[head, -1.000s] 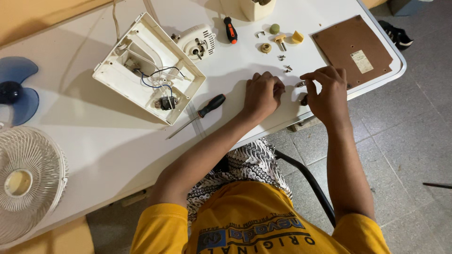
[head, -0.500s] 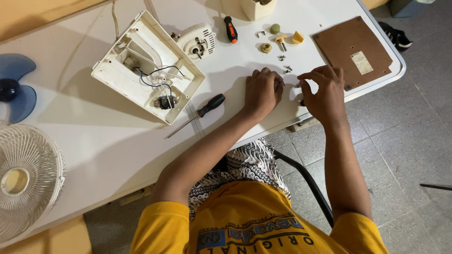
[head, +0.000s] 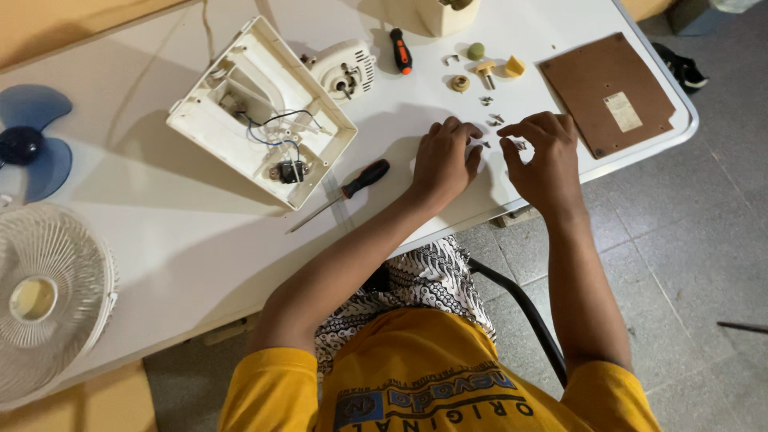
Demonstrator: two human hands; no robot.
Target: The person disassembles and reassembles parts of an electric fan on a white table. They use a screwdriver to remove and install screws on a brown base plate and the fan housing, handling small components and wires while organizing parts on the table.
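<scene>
Head view, looking down on a white table point(head: 200, 240) with a dismantled fan spread over it. Left hand point(head: 445, 160) rests curled on the tabletop, fingers pressed together, tips at a small metal screw point(head: 486, 145); whether it grips anything I cannot tell. Right hand point(head: 546, 156) hovers just beside it, thumb and forefinger pinched on a tiny metal part point(head: 520, 146), other fingers bent loosely.

Loose screws point(head: 490, 122) lie just beyond the hands, toward the far edge. Judgement: these bits are light, hard, smooth and prone to roll or slip; best taken by fingertip pinch across the head or shank, held low over the table.

Left of the hands: black-handled screwdriver point(head: 352, 188), then open white housing point(head: 260, 112) with wires. Far side: orange-handled screwdriver point(head: 400, 50), knobs point(head: 480, 68). Right: brown panel point(head: 608, 92). Far left: blue blade point(head: 32, 144), white grille point(head: 44, 296)
</scene>
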